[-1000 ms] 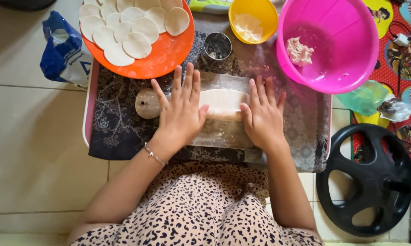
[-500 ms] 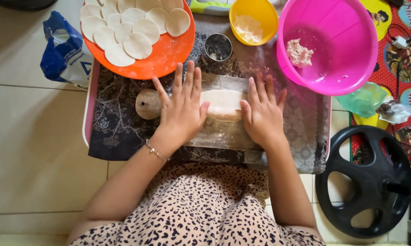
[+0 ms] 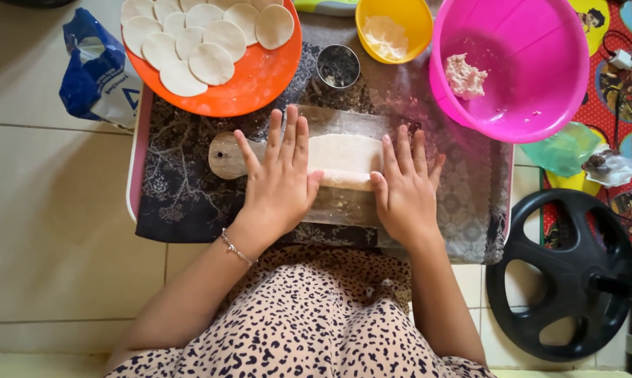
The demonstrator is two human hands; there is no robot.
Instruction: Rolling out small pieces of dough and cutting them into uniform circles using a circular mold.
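Pale tiled floor with thin grout lines, evenly lit. A low table under a dark patterned cloth; a colourful play mat at right.

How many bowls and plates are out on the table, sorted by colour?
Orange plate, holding dough rounds: 1
Yellow bowl: 1
Pink bowl: 1
Small metal cup: 1
Total: 4
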